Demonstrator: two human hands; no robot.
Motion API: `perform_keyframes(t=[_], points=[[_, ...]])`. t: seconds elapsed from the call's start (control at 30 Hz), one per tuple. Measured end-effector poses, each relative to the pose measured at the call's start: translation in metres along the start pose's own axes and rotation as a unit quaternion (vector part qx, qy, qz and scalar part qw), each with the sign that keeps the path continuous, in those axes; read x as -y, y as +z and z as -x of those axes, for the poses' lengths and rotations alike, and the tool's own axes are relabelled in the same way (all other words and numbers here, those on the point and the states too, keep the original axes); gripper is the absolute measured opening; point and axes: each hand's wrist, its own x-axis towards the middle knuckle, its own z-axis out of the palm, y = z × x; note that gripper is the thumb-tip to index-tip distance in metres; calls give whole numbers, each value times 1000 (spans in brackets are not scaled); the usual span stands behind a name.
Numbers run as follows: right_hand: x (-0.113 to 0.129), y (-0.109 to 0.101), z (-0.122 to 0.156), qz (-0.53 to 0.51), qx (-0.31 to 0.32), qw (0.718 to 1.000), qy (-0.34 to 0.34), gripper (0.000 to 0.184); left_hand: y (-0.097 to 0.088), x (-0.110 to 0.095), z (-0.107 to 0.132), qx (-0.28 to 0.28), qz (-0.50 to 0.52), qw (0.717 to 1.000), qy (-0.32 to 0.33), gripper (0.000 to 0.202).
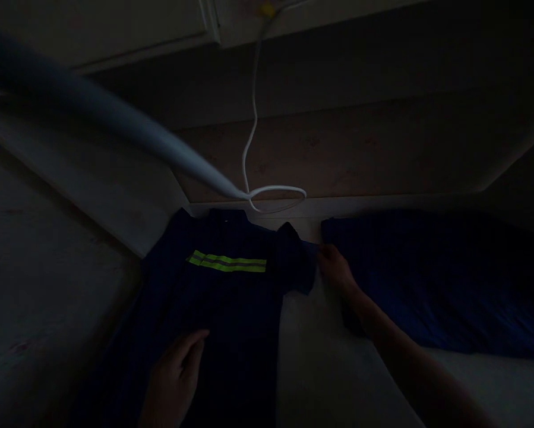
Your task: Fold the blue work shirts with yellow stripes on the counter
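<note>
A dark navy short-sleeved shirt (pixel 231 315) with a collar lies spread out, front up, under dim light. Across its chest runs a yellow-green and grey reflective stripe (pixel 228 263). My right hand (pixel 335 267) reaches to the sleeve on the right side, its fingertips pinched on the fabric of that sleeve's edge. Over the lower front of the shirt is my left hand (pixel 175 377), with thumb and forefinger drawn together and nothing visible between them. Its other fingers are hidden.
Another dark blue garment (pixel 431 285) lies to the right on the pale surface (pixel 311 362). A blurred grey-blue pole (pixel 146 134) slants down from the upper left. At its tip hangs a looped white cord (pixel 280 189). A cabinet edge (pixel 213 30) crosses the top.
</note>
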Motion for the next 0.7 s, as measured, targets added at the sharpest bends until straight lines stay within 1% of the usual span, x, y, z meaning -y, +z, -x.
perform_keyframes(t=[0.03,0.1,0.17,0.2,0.27,0.3,0.37,0.43,0.5,0.57,0.63,0.7], points=[[-1,-7,3,-3,-18,1000,-11,29,4,-8,-22,16,8,1000,13,33],[9,-15,13,-9,-59,996,-73,32,12,-18,-66,43,2,998,38,35],[29,-11,24,11,-98,981,-169,34,24,-21,-110,57,-37,995,67,36],[40,-5,29,38,-104,969,-220,34,30,-20,-130,63,-73,992,82,38],[57,12,36,117,-75,944,-300,34,47,-16,-169,83,-146,981,101,43],[62,23,38,160,-45,933,-320,36,56,-13,-186,96,-174,974,105,47],[62,46,37,233,20,917,-323,43,76,-9,-218,121,-203,966,101,56],[54,65,30,277,77,911,-295,49,95,-4,-243,138,-218,962,91,64],[42,78,17,298,122,910,-261,53,112,1,-262,148,-233,958,72,69],[33,84,3,302,145,909,-247,58,123,7,-277,150,-244,957,51,69],[29,86,-12,299,147,908,-254,60,129,15,-289,149,-249,956,38,68],[31,88,-26,298,141,906,-264,60,132,22,-303,142,-253,956,32,67]])
